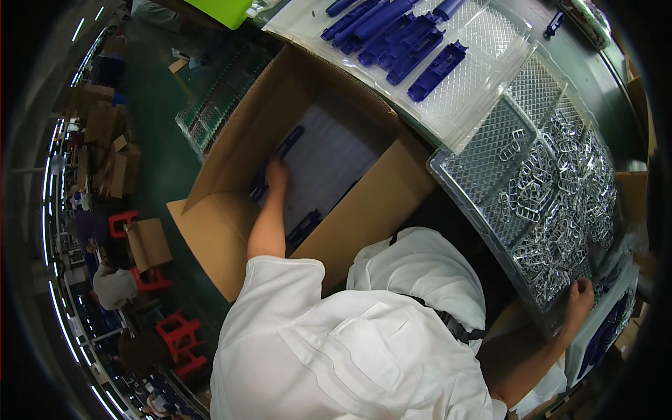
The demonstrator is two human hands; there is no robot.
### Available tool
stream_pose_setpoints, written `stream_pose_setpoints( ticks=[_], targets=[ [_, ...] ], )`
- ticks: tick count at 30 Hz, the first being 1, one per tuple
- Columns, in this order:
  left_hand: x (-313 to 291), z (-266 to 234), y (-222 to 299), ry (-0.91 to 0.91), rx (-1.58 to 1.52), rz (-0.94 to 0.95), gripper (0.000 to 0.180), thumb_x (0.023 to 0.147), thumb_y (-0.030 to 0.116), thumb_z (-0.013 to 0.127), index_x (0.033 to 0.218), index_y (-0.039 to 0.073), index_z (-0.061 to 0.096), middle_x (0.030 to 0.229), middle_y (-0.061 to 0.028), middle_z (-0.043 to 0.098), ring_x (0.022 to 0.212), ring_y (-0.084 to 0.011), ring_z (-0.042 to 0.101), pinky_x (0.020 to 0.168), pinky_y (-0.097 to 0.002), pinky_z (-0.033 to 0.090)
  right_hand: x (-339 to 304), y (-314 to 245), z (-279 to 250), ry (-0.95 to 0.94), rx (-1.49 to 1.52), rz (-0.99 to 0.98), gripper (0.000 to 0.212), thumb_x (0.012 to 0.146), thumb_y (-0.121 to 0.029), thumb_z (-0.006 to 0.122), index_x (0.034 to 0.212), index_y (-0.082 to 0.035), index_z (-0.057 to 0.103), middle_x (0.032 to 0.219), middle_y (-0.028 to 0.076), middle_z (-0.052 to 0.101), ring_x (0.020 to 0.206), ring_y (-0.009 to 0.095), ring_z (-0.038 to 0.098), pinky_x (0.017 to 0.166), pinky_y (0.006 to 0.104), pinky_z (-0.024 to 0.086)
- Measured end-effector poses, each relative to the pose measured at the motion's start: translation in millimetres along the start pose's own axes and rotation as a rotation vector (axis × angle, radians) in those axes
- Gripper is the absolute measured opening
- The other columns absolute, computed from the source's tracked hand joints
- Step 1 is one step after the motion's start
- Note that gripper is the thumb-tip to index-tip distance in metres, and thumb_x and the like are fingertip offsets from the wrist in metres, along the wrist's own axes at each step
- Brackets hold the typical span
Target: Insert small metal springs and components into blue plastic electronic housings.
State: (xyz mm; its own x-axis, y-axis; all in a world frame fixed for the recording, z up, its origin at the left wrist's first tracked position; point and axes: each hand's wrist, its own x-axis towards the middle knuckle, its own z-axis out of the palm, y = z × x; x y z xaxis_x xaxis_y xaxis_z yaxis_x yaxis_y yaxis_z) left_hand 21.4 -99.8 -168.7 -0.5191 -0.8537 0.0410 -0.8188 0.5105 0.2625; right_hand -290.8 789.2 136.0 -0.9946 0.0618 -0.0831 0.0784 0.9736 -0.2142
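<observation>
Deep inside an open cardboard box, my left hand is closed on a long blue plastic housing by the box's far-left wall. Another blue length shows just beyond the fingers. A pale translucent sheet covers the bottom, and a further blue housing lies near the front wall. Over at the right, my right hand is at the near corner of a clear plastic tray heaped with shiny metal clips. Its fingers are curled together; whatever they hold is too small to tell.
Several blue housings lie on a clear textured tray on the bench beyond the box. A white-rimmed tray with blue parts stands beside my right forearm. Red stools and a smaller carton are on the floor at left.
</observation>
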Motion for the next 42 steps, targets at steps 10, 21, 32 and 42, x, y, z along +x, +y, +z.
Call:
stream_pose_setpoints(
  ticks=[10,21,32,42],
  targets=[
    [68.9,8.2,31.3,-0.186,0.382,-0.047,0.042,0.095,0.020,0.062,0.135,0.006,0.062,0.136,-0.0213,0.066,0.118,-0.0395,0.068,0.100,-0.0501,0.056,10.3,-5.9,14.7,0.049,0.085,-0.030,0.020,0.093,-0.010,0.065,0.106,0.004,0.066,0.088,0.013,0.068,0.083,0.022,0.064,0.080,0.0368,0.053],
    [-65.4,-184.1,188.9,-0.137,-1.393,-0.034,0.059,0.092,-0.002,0.073,0.146,-0.001,0.050,0.120,-0.0131,0.069,0.115,-0.0188,0.065,0.102,-0.0327,0.052,-31.7,-20.3,-12.5,0.325,0.752,0.215,0.022,0.104,-0.015,0.066,0.124,-0.006,0.067,0.106,-0.001,0.067,0.086,0.007,0.060,0.075,0.0193,0.049],
    [-215.9,-266.8,427.1,-1.042,-1.925,0.683,0.051,0.087,-0.011,0.080,0.129,0.008,0.059,0.141,-0.0209,0.063,0.114,-0.0171,0.069,0.100,-0.0340,0.057,-109.7,-172.6,-67.2,-0.175,1.610,-0.384,0.012,0.093,-0.005,0.070,0.104,-0.003,0.067,0.136,0.024,0.060,0.109,0.024,0.065,0.080,0.0262,0.052],
    [-312.7,-262.2,505.6,-1.135,-1.750,1.166,0.051,0.086,-0.010,0.079,0.132,0.003,0.062,0.145,-0.0208,0.060,0.127,-0.0291,0.065,0.107,-0.0406,0.055,-157.8,-178.0,-63.9,-0.009,1.439,-0.253,0.007,0.092,0.006,0.067,0.097,0.002,0.067,0.133,0.022,0.065,0.113,0.026,0.066,0.100,0.0365,0.050]
  ],
)
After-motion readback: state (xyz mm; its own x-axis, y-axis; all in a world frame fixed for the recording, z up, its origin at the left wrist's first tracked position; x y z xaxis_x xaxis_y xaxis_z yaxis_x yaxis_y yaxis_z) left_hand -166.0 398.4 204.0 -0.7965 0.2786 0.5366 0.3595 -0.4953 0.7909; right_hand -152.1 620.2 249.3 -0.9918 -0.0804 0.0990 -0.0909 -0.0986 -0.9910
